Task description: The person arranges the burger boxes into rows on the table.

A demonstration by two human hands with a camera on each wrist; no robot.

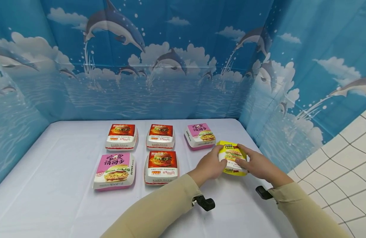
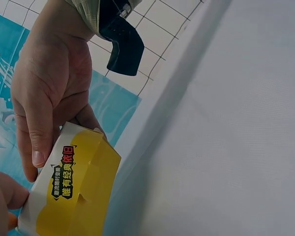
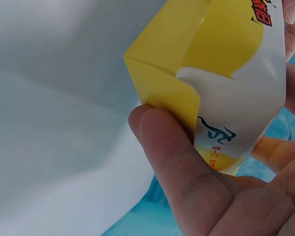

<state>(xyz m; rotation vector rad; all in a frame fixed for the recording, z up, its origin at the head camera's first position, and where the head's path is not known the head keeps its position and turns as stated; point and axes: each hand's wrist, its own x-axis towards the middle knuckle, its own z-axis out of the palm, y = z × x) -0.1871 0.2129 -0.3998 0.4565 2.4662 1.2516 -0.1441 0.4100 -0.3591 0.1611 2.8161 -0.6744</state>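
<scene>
A yellow and white burger box (image 1: 232,158) with a burger picture is held between both hands at the right of the table, in front of a pink burger box (image 1: 200,135). My left hand (image 1: 209,166) grips its left side. My right hand (image 1: 258,166) grips the right side, with the thumb over the front part. In the left wrist view the yellow box (image 2: 73,182) is tilted, its lid closed. Seen close in the right wrist view, the right fingers (image 3: 172,152) press along the box's side flap (image 3: 167,93).
Red and white burger boxes (image 1: 121,137) (image 1: 160,137) (image 1: 161,167) and another pink box (image 1: 114,171) stand in two rows on the white table (image 1: 61,198). A blue dolphin curtain (image 1: 153,96) hangs behind and at the sides. White tiles (image 1: 343,175) show at the right.
</scene>
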